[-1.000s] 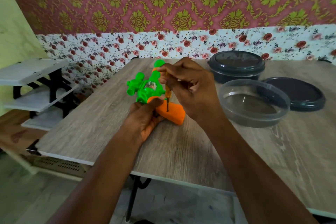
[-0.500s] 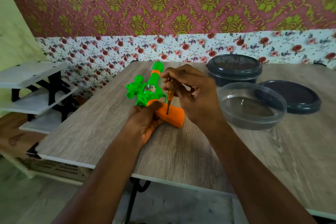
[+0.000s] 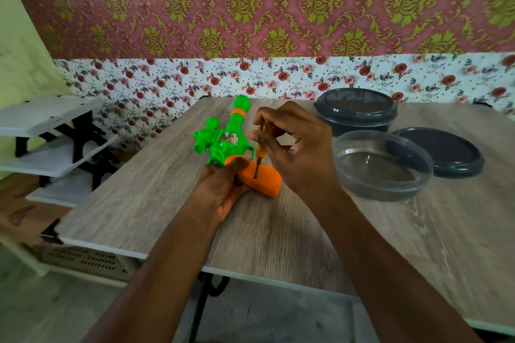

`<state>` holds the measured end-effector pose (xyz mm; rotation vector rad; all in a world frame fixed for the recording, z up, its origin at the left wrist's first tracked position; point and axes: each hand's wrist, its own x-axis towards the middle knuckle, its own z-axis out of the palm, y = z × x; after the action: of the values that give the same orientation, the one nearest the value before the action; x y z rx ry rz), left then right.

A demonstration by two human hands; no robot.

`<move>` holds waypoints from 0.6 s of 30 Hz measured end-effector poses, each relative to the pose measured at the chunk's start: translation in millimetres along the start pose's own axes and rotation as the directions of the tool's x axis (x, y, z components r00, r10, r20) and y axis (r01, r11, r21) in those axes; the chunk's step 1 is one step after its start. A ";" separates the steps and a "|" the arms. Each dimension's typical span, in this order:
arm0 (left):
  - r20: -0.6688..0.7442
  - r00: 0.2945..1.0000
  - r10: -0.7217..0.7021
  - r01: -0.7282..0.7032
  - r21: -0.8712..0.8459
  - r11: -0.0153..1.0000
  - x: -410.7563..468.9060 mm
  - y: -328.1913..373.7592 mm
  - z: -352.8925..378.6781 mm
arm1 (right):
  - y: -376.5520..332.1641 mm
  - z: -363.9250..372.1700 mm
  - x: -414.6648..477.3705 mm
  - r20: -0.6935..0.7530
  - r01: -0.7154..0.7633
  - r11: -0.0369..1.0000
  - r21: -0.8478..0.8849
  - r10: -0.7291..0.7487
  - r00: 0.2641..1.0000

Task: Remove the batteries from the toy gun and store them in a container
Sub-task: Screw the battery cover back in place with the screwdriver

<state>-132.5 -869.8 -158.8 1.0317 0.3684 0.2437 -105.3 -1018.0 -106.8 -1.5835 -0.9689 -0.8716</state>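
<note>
Patterned wallpaper backed the scene: maroon with gold-green medallions above, a white band of small red roses below. Grey wood-grain tabletop (image 3: 306, 231) filled the middle of the view, with white tiered shelves (image 3: 47, 131) off at 9 o'clock.

Green and orange plastic toy gun (image 3: 223, 145) lay flat on the tabletop near centre, its green barrel pointing toward 12 o'clock, its orange grip (image 3: 264, 184) angled toward 4 o'clock.

Left hand (image 3: 223, 189) came in from 6 o'clock and lay against the gun where body meets grip; thumb rested on top, fingers curled under and around the near side, clamping the toy down.

Right hand (image 3: 298, 153) hovered just at 3 o'clock of the gun. Its fingers (image 3: 267, 120) were bunched together, pinching the amber handle of a small screwdriver (image 3: 260, 147). The tool stood nearly upright, its dark tip touching the top face of the orange grip.

At 3 o'clock of the right hand sat a clear round plastic container (image 3: 381, 164), open. Just beyond it, a dark round lid (image 3: 446, 153) lay flat on the tabletop, touching or overlapping the container's far rim; could not tell which. At 1 o'clock stood a second dark round container with its lid on (image 3: 356, 111).
</note>
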 end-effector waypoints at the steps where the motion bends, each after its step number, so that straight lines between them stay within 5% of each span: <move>1: -0.008 1.000 -0.003 0.003 0.001 1.000 0.4 0.2 0.0 | 1.1 -1.1 0.0 -0.007 -0.007 1.000 -0.007 0.007 1.000; 12: -0.017 1.000 -0.019 0.019 0.005 1.000 -1.3 1.1 1.6 | -2.3 -4.5 -10.6 -0.066 -0.022 0.997 -0.069 0.017 0.998; 18: -0.008 1.000 -0.029 0.029 -0.002 1.000 -3.4 2.9 3.2 | -5.7 -9.1 -22.7 -0.143 0.114 0.952 -0.286 -0.160 0.977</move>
<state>-134.4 -872.1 -154.2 1.0236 0.3904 0.2222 -120.3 -1029.7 -123.2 -1.6587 -0.8749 -1.2610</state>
